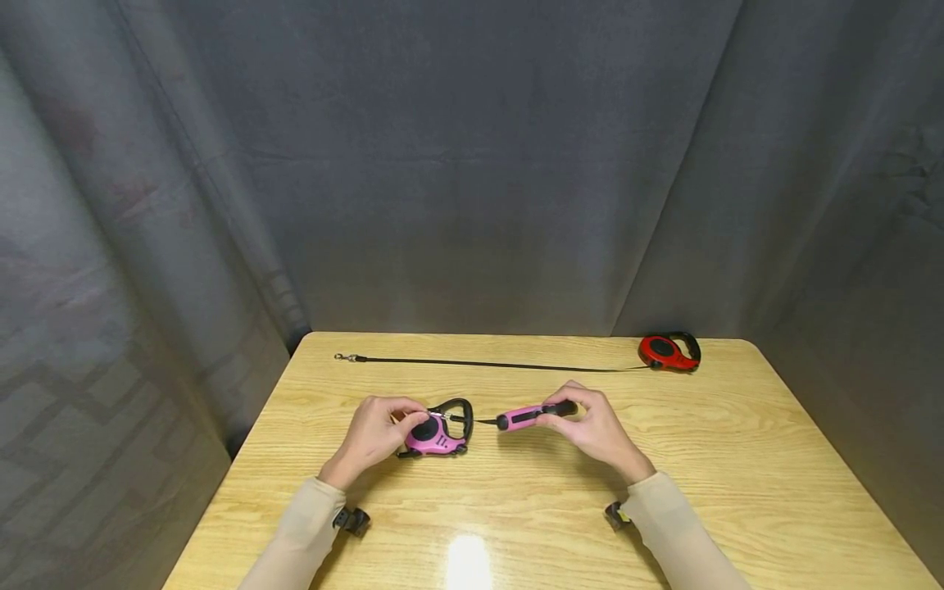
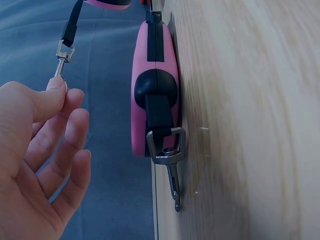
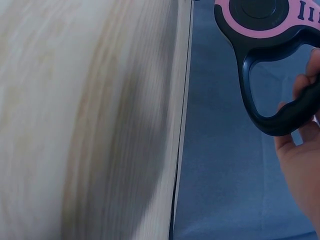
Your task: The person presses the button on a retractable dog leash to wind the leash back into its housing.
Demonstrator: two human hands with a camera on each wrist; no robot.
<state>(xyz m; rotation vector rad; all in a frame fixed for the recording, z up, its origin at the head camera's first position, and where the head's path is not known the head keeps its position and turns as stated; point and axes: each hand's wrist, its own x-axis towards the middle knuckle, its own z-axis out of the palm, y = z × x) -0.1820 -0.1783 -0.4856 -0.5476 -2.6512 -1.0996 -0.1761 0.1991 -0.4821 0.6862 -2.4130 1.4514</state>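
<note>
My left hand [image 1: 371, 436] pinches the metal snap hook [image 2: 61, 66] of a pink retractable dog leash between thumb and forefinger. That leash's pink and black case [image 1: 524, 417] is held above the table by my right hand [image 1: 596, 429], with its fingers at the black handle [image 3: 282, 122]. A short length of black strap runs between hook and case. Below my left hand, a second pink retractable leash [image 1: 435, 442] lies flat on the table. Its own snap hook [image 2: 173, 175] points out from the strap end in the left wrist view.
Toward the back right corner of the wooden table [image 1: 472, 500] lies a red retractable leash [image 1: 661, 347]. Its black strap [image 1: 479, 364] stretches left across the back, ending in a metal hook [image 1: 347, 357]. Grey curtains [image 1: 457, 164] stand behind and on both sides.
</note>
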